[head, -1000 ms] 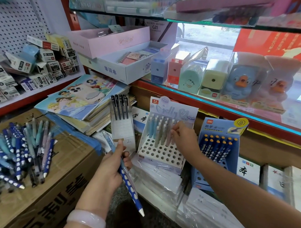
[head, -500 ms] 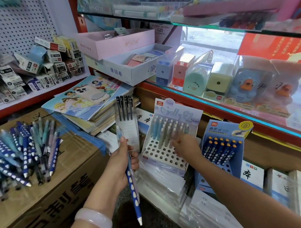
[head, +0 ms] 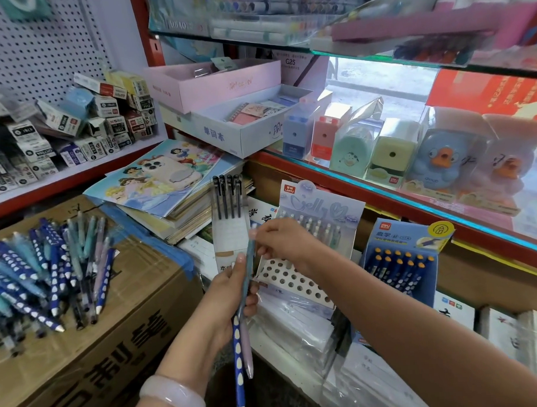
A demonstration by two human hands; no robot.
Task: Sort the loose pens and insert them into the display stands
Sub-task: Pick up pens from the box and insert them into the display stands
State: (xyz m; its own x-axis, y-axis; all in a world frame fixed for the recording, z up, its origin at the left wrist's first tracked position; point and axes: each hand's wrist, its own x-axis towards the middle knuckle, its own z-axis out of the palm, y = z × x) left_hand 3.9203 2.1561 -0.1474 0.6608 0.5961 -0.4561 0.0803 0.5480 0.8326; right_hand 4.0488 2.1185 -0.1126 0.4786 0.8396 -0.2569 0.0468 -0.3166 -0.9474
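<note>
My left hand (head: 231, 299) grips a small bundle of pens: a dark blue dotted pen (head: 238, 365), a pale pink one (head: 247, 353) and a teal pen (head: 248, 265). My right hand (head: 285, 240) pinches the top of the teal pen. Behind my hands stands the white "Jelly" display stand (head: 294, 281) with pastel pens in its back rows and open holes in front. To its right is the blue display stand (head: 400, 259) filled with dark blue dotted pens. A white stand with black pens (head: 227, 201) sits behind my left hand. A pile of loose pens (head: 47, 272) lies on the cardboard box (head: 98, 340) at left.
Stacked notebooks with a phone on top (head: 168, 173) lie behind the box. Pencil sharpeners and duck toys (head: 436, 164) line the glass shelf at right. Small pen boxes (head: 76, 128) crowd the left shelf. Wrapped paper packs (head: 298, 318) lie under the stands.
My right hand has left the Jelly stand and come left to pinch the top of the teal pen in my left hand. The left hand has lifted its bundle slightly.
</note>
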